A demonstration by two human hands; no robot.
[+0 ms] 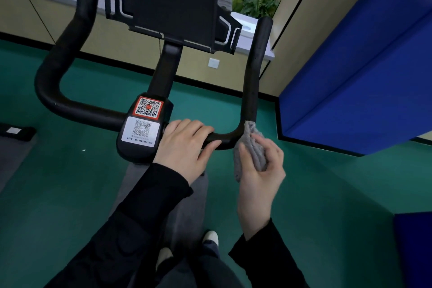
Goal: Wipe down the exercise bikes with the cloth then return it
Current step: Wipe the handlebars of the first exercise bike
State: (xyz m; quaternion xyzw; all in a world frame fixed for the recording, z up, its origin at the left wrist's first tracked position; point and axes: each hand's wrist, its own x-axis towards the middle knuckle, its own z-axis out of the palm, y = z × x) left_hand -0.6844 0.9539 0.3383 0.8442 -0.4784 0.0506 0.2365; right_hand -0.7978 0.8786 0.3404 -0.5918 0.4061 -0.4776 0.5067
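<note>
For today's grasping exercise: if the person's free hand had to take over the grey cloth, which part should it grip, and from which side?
Judging by its pose, the loose tail of the grey cloth hanging below the right hand looks best, approached from the left. The right hand's fingers already cover the bunched middle, and the top end presses on the handlebar bend. The left hand rests on the bar nearby.

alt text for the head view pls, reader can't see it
The right hand presses a grey cloth against the right bend of a bike's black handlebar, while the left hand grips the bar beside two QR stickers. Green floor below.
</note>
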